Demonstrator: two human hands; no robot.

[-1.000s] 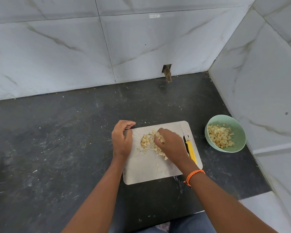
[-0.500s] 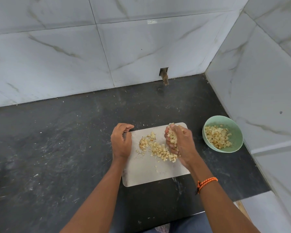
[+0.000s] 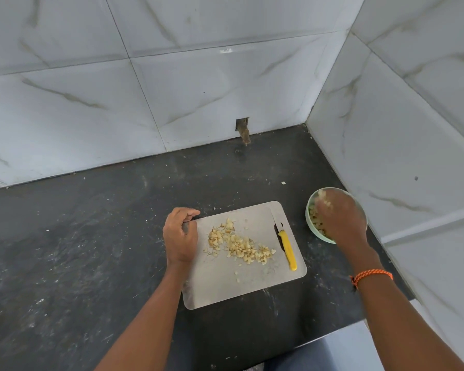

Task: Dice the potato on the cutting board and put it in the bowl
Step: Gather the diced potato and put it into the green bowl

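right hand [image 3: 342, 219] moved over bowl [image 3: 311, 223], fingers blurred, grip unclear, potato dice [image 3: 241, 246] on board

From my feed I can't read a single word, label or number. The yellow knife handle [image 3: 288, 249] at four o'clock shows no legible brand.

Glossy marble-look wall tiles [image 3: 198, 84] — matt, scuffed countertop [image 3: 91, 236].

I'm working in a home kitchen corner here: I'm standing at a dark stone counter [image 3: 91, 250] with marble-look wall tiles [image 3: 198, 89] wrapping two sides, and a cutting board [image 3: 225, 290], yellow-handled knife [image 3: 288, 247], diced potato [image 3: 241, 246] and green bowl [image 3: 310, 223] are sitting on it.
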